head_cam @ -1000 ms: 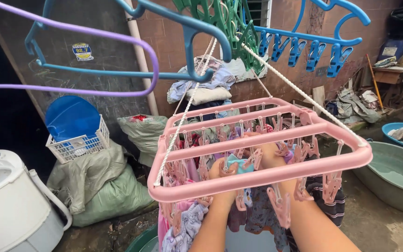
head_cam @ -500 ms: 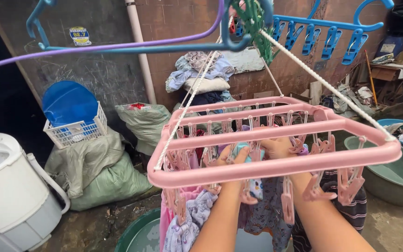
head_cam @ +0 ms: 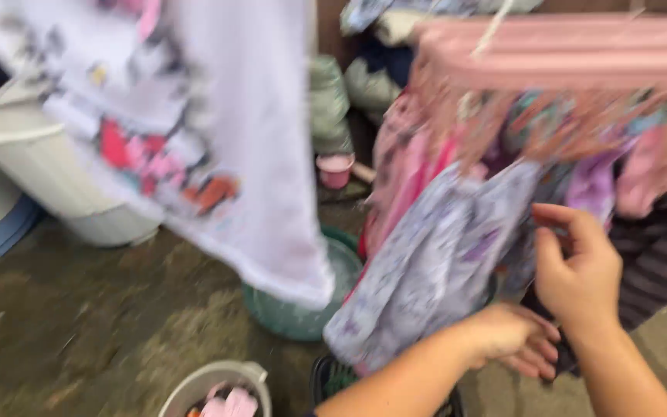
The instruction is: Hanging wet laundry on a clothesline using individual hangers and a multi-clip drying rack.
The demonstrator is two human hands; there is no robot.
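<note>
Pretty blurry here, but my left hand [head_cam: 515, 340] is curled under the grey floral garment [head_cam: 434, 270] hanging off the pink peg hanger [head_cam: 565, 54], while my right hand [head_cam: 577, 270] pinches the clothes just beside it.

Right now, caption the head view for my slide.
Both hands, left hand and right hand, reach among patterned garments under a pink plastic clip hanger.

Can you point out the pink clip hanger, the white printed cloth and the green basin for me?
pink clip hanger [head_cam: 580, 54]: head view, on its front bar.
white printed cloth [head_cam: 248, 154]: head view, on its plain middle.
green basin [head_cam: 303, 316]: head view, on its outer wall.
</note>
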